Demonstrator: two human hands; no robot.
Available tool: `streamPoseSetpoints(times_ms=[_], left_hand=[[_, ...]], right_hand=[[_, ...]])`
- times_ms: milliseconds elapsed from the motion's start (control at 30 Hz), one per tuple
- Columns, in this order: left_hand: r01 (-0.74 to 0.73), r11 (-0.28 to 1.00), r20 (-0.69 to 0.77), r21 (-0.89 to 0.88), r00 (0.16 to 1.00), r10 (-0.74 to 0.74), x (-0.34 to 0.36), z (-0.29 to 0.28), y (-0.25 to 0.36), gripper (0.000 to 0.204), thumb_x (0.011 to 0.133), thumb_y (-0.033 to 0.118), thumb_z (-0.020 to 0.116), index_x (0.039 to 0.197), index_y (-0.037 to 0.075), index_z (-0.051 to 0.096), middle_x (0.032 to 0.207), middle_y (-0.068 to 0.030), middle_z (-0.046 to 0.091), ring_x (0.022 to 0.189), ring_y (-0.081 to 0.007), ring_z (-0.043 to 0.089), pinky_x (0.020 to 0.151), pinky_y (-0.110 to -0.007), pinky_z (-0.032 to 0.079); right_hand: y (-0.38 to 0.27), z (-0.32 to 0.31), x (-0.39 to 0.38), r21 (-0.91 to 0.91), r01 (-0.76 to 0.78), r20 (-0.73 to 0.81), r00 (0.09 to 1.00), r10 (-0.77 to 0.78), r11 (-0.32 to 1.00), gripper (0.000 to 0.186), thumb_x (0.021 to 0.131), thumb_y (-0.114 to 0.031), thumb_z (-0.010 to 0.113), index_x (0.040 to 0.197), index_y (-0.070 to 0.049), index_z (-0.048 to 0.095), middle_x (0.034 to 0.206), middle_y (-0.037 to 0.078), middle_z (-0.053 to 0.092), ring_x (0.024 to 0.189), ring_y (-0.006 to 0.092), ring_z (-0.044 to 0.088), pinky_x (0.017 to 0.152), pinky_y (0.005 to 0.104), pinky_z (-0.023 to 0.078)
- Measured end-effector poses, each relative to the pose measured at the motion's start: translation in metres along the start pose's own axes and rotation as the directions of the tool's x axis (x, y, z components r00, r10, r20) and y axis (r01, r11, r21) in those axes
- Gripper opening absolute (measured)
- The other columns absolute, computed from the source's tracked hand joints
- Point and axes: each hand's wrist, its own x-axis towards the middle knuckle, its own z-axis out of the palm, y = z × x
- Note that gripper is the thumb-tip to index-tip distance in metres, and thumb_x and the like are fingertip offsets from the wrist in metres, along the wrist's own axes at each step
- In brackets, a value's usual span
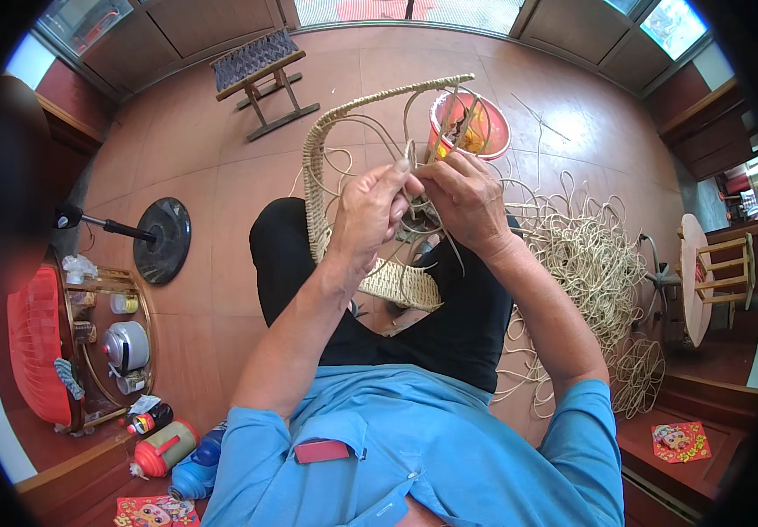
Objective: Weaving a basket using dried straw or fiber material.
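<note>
A curved frame wrapped in pale straw-coloured cord (pixel 313 167) stands between my knees, with a woven band (pixel 401 284) at its lower end. Over its middle my left hand (pixel 370 209) is closed, thumb and forefinger pinching a strand of cord. Close beside it, my right hand (pixel 468 195) pinches cord too, fingers bent and pressed together. Loose strands loop up and around both hands, and one end hangs below the right one. Exactly where the strands cross between the fingertips is hard to make out.
A tangled heap of cord (pixel 585 263) spreads on the tiles at my right. Beyond the frame stands a red bucket (pixel 503 132). A woven-top stool (pixel 256 66) is far left, a black round stand base (pixel 164 241) left. A kettle (pixel 129 345) sits on a low rack.
</note>
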Motion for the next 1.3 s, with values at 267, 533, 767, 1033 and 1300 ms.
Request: streamPoseSetpoints(times_ms=[267, 533, 767, 1033, 1300], left_hand=[[-0.020, 0.916, -0.122, 0.400, 0.990, 0.075, -0.034, 0.032, -0.039, 0.050, 0.115, 0.021, 0.045, 0.159, -0.003, 0.044, 0.075, -0.0058, 0.067, 0.049, -0.0094, 0.056, 0.044, -0.025, 0.045], [0.036, 0.999, -0.149, 0.011, 0.988, -0.034, -0.008, 0.039, -0.066, 0.035, 0.111, 0.021, 0.049, 0.134, -0.004, 0.058, 0.070, -0.0038, 0.059, 0.047, -0.0131, 0.057, 0.043, -0.030, 0.047], [0.051, 0.985, -0.032, -0.164, 0.998, -0.057, -0.028, -0.001, -0.052, 0.035, 0.114, 0.037, 0.058, 0.089, 0.013, 0.060, 0.063, 0.0087, 0.045, 0.044, -0.0026, 0.035, 0.039, -0.020, 0.031], [0.018, 0.963, 0.133, -0.268, 0.991, 0.019, -0.022, 0.007, 0.037, 0.036, 0.116, 0.039, 0.055, 0.098, 0.010, 0.065, 0.061, 0.0097, 0.042, 0.043, -0.0015, 0.033, 0.040, -0.018, 0.027], [-0.046, 0.993, 0.103, -0.104, 0.993, 0.057, 0.008, -0.008, 0.016, 0.037, 0.113, 0.041, 0.061, 0.097, 0.010, 0.069, 0.062, 0.0101, 0.045, 0.045, 0.0004, 0.036, 0.041, -0.017, 0.029]], right_hand=[[-0.013, -0.007, 0.004, -0.143, -0.040, 0.145, 0.988, 0.061, 0.989, 0.018, 0.085, -0.011, 0.072, 0.103, -0.013, 0.073, 0.099, 0.008, 0.065, 0.098, 0.0302, 0.069, 0.086, 0.0454, 0.054], [-0.013, -0.012, 0.009, -0.111, -0.134, 0.241, 0.958, 0.157, 0.985, 0.020, 0.083, -0.012, 0.070, 0.103, -0.010, 0.073, 0.102, 0.010, 0.066, 0.099, 0.0332, 0.068, 0.089, 0.0479, 0.053], [-0.012, -0.015, 0.006, -0.036, -0.059, 0.182, 0.981, 0.064, 0.998, 0.017, 0.086, -0.016, 0.069, 0.103, -0.010, 0.071, 0.098, 0.011, 0.064, 0.096, 0.0333, 0.067, 0.088, 0.0480, 0.052], [-0.011, -0.004, 0.003, -0.039, -0.033, 0.085, 0.996, 0.036, 0.999, 0.017, 0.092, -0.023, 0.078, 0.099, -0.011, 0.068, 0.092, 0.008, 0.064, 0.089, 0.0310, 0.068, 0.081, 0.0451, 0.051], [-0.011, 0.002, 0.005, 0.034, -0.126, 0.026, 0.992, 0.125, 0.991, 0.011, 0.092, -0.015, 0.077, 0.097, -0.011, 0.069, 0.087, 0.007, 0.064, 0.086, 0.0303, 0.068, 0.078, 0.0442, 0.051]])
